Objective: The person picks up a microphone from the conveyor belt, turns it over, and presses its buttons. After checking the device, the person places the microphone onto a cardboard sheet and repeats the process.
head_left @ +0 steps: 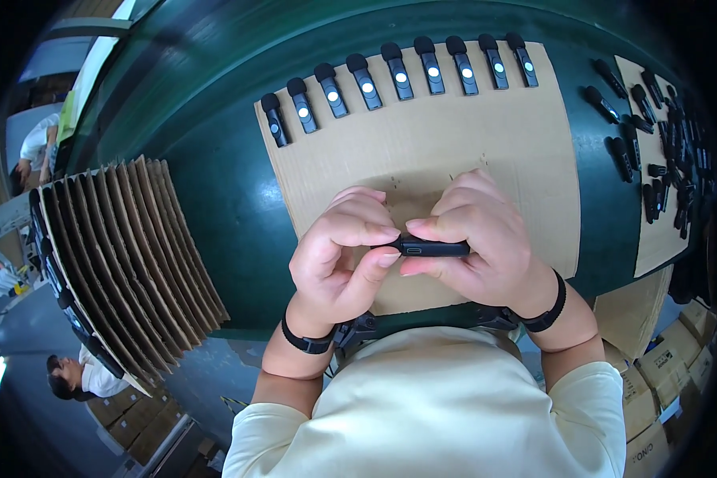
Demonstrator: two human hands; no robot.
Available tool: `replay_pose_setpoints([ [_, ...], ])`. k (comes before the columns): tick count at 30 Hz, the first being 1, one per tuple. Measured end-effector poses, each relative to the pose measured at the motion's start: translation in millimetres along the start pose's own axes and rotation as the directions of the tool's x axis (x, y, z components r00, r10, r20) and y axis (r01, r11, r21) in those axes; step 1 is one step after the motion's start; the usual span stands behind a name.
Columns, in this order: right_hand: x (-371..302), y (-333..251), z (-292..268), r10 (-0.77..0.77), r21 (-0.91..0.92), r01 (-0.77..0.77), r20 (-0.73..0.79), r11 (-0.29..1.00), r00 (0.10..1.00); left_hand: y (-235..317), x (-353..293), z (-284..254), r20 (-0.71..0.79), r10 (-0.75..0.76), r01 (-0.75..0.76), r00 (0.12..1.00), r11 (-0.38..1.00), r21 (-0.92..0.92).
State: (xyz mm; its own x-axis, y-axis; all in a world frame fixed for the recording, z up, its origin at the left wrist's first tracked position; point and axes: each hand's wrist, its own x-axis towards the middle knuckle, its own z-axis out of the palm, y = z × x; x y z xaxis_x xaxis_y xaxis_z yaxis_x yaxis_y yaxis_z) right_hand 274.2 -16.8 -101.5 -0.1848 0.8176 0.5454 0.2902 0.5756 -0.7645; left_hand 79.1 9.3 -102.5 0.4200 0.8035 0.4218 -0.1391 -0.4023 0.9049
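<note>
Between my two hands is a small black clip-on microphone (pixel 436 248), held level above the near part of a cardboard sheet (pixel 486 135). A port shows on its narrow side. My left hand (pixel 342 247) pinches its left end between thumb and forefinger. My right hand (pixel 482 239) grips the body from the right, thumb and fingers closed around it. Along the sheet's far edge lies a row of several similar microphones (pixel 400 73) with dark foam tips, most with a pale round spot on the body.
To the left stands a tall stack of cardboard sheets (pixel 127 263). More black microphones (pixel 677 151) lie heaped on another cardboard sheet (pixel 649 231) at the right. The green table (pixel 223 215) lies beneath. Cartons (pixel 661 374) sit at lower right; two people are off to the left.
</note>
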Motion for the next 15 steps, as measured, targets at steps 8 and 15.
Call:
replay_pose_setpoints([
  [8, 3, -5, -4, 0.07, 0.048, -0.069, -0.011, 0.996, 0.997, -2, -1, 0, -0.065, 0.004, -0.004, 0.998, 1.0, 0.008],
  [15, -3, -13, -6, 0.312, 0.324, -0.314, 0.061, 0.892, 0.948, 2, 5, -2, -0.013, 0.105, -0.102, 0.994, 0.986, 0.129],
])
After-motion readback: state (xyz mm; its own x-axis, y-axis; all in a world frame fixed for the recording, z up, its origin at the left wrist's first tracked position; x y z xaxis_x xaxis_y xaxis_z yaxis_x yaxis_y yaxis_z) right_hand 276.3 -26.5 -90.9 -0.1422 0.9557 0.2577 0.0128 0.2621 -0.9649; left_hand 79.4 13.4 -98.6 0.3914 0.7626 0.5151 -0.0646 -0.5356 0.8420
